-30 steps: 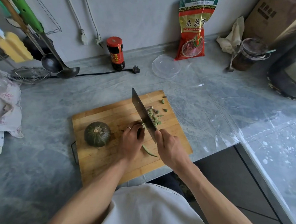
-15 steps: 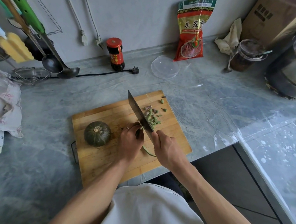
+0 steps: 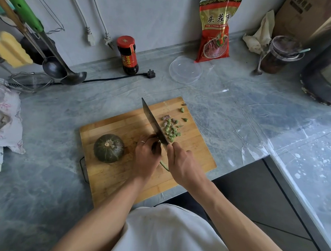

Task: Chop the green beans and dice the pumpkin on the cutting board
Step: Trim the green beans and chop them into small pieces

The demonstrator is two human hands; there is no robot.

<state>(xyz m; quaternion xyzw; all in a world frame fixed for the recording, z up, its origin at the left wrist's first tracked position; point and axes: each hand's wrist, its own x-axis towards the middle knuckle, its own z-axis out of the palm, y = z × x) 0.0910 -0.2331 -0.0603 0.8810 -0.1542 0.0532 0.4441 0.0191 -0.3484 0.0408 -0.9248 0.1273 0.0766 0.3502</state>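
Shirt (image 3: 166,234): white cloth, nearest of all, at the bottom edge.
Bean stalk (image 3: 164,165): thin green pod, long axis running near to far, near end poking out between the two hands, far end hidden under the left fingers.
Left hand (image 3: 146,155): fingers curled down, pinning the bean stalk to the board, ring on one finger, knuckles just beside the blade's left face.
Right hand (image 3: 184,161): wrapped tight round the knife handle, just right of the stalk.
Knife (image 3: 153,122): broad dark steel cleaver, flat and rectangular, tilted, edge crossing the stalk at the left fingertips.
Key relation: uncut stalk left and near of the blade, so feeding by the left hand probably goes toward the far right, under the edge.
Cutting board (image 3: 108,180): pale wood strips, rectangular, worn.
Pumpkin (image 3: 109,148): small, round, dark green, ribbed skin, dry stem up, whole, on the board's left, left of the left hand.
Cut bean pieces (image 3: 171,130): short green chunks scattered right of the blade.
Counter (image 3: 46,119): grey mottled stone, smooth.
Sauce bottle (image 3: 127,55): dark glass, red label, far by the wall.
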